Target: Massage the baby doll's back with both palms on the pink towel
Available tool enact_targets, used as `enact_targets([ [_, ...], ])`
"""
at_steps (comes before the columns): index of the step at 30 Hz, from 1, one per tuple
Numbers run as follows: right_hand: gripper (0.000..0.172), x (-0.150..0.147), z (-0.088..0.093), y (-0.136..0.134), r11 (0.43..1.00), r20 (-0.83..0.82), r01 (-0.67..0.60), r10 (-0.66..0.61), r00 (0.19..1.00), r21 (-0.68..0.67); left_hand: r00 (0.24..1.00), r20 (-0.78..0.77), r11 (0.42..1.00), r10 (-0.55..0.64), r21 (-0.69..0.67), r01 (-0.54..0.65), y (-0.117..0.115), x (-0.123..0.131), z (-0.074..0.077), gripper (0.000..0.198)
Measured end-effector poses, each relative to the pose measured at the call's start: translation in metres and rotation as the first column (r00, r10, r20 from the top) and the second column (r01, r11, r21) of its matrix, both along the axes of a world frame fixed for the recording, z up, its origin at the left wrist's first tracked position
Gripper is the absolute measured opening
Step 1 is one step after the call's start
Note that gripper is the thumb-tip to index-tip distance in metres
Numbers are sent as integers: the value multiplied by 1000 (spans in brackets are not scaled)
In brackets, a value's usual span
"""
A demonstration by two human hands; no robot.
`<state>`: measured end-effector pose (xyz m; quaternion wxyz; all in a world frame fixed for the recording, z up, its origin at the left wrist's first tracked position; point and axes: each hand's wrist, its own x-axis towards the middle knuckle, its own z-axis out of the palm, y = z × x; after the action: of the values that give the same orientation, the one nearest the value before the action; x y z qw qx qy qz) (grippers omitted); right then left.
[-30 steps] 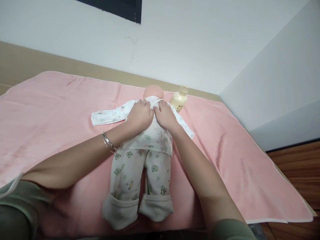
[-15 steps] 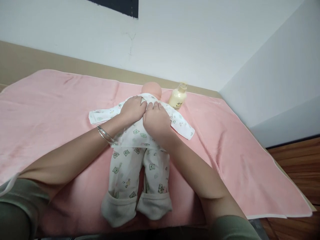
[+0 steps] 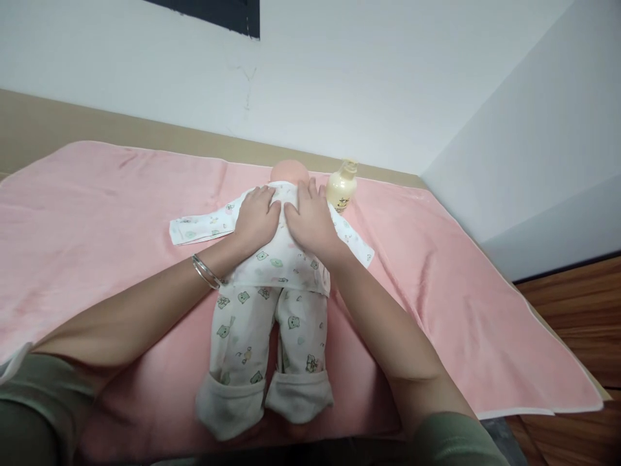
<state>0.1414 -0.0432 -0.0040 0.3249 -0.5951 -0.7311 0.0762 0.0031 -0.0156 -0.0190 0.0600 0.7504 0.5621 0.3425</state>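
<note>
A baby doll (image 3: 289, 171) lies on the pink blanket with its head toward the wall, its face out of sight. It wears a white printed top (image 3: 276, 265) and matching trousers (image 3: 245, 330) with turned-up cuffs. My left hand (image 3: 257, 219) rests flat on the left of the doll's upper back, fingers stretched out. On the right side, my right hand (image 3: 313, 217) lies with its fingers spread over the shoulder area. Both thumbs point toward the middle and stay apart. Neither hand holds anything.
A pale yellow pump bottle (image 3: 342, 188) stands just right of the doll's head. The pink blanket (image 3: 121, 207) covers the table, with creases on the right. A white wall (image 3: 369, 84) rises behind, and a wood-grain surface (image 3: 577, 310) shows at the far right.
My hands have moved apart from the middle of the upper back. The fingers of my right hand have gone from curled to spread. The doll stays in place.
</note>
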Motion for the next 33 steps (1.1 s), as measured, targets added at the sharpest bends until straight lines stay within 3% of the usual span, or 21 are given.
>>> enact_targets([
  [2,61,0,7,-3,997,-35,27,-24,999,78,1000,-1,999,-1,36,1,2,-1,-8,54],
  [5,58,-2,1,1,983,-34,50,-45,998,178,1000,15,998,-4,57,3,4,-1,-17,54],
  [9,50,-2,-15,13,991,3,-77,77,997,108,994,110,995,-22,100,11,8,-2,-22,55],
  [12,50,3,-9,13,982,-128,-138,155,980,132,986,167,993,-24,114,5,11,-2,-23,52],
  [15,54,6,-1,9,973,-227,-75,126,966,220,986,162,993,-28,119,8,12,-1,-23,49],
  [17,56,4,-5,10,968,-200,-46,97,975,246,989,144,993,-20,119,3,12,0,-22,49],
  [21,50,3,-19,20,986,-56,-97,106,993,137,995,98,993,3,120,-15,13,0,-21,49],
  [23,46,6,-17,21,987,-39,-121,125,991,106,997,81,992,-6,123,-4,13,0,-21,48],
  [29,52,7,-3,12,977,-108,-49,73,991,207,999,53,993,-4,122,-2,13,1,-20,50],
  [33,51,4,-9,13,991,73,-123,119,990,55,998,65,993,-12,115,5,14,0,-20,50],
])
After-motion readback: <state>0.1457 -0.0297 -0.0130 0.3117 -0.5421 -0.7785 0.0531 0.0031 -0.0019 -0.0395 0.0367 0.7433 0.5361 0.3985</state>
